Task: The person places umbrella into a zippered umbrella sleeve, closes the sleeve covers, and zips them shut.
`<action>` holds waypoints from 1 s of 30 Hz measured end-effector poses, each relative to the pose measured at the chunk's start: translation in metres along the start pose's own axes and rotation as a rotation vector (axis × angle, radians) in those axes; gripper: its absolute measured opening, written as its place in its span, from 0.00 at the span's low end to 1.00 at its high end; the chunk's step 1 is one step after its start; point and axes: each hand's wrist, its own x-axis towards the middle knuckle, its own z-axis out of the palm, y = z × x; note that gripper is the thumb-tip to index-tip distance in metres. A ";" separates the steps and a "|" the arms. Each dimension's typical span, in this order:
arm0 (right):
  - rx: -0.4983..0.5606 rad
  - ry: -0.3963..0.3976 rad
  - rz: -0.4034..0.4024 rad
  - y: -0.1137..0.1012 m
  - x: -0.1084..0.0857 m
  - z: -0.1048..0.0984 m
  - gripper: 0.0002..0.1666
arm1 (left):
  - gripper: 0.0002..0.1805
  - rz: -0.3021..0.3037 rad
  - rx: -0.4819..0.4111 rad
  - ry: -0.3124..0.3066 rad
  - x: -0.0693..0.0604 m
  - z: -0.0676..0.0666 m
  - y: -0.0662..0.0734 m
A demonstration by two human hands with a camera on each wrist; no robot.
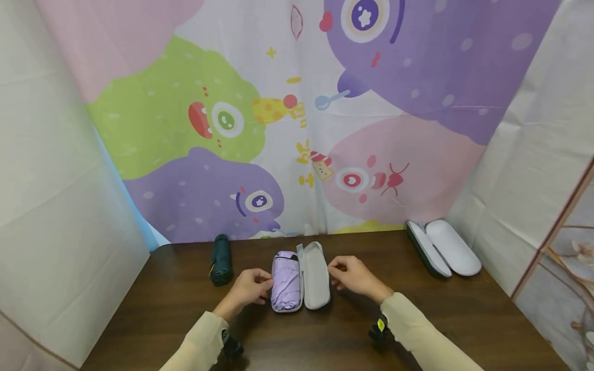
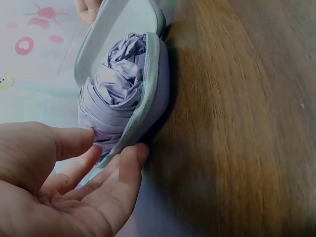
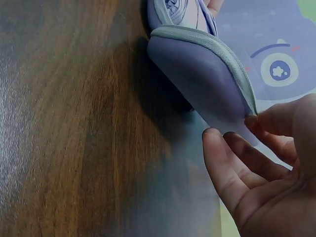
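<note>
Left hand (image 1: pixel 249 287) pinches case (image 1: pixel 287 311) side, thumb on purple bundle (image 1: pixel 285 282) inside. Right hand (image 1: pixel 356 277) seems to pinch lid (image 1: pixel 316 278) edge; contact partly hidden. Case open on table (image 1: pixel 176 319), between green roll (image 1: pixel 221 260) and white case (image 1: pixel 452 247).

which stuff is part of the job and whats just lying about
Likely in the job:
open grey-lined case, left hand and right hand at its edges
lilac fabric bundle, in one half of it

Likely just lying about:
dark green roll, off to the left
open white-lined case, off to the right
</note>
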 end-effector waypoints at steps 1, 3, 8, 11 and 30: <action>0.011 0.000 0.001 0.000 0.000 0.001 0.09 | 0.10 -0.003 -0.020 -0.011 0.001 0.000 -0.001; 0.041 -0.004 -0.002 -0.001 0.000 0.003 0.07 | 0.12 -0.007 -0.046 -0.030 0.001 0.000 -0.001; 0.116 -0.032 -0.013 -0.001 0.002 0.008 0.09 | 0.13 -0.024 -0.044 -0.072 0.002 0.000 -0.002; 0.150 -0.051 0.001 -0.003 0.003 0.011 0.13 | 0.13 -0.028 -0.040 -0.090 0.003 0.000 -0.003; 0.167 -0.128 0.057 -0.006 0.005 0.026 0.22 | 0.18 -0.027 -0.077 -0.112 0.002 0.003 -0.011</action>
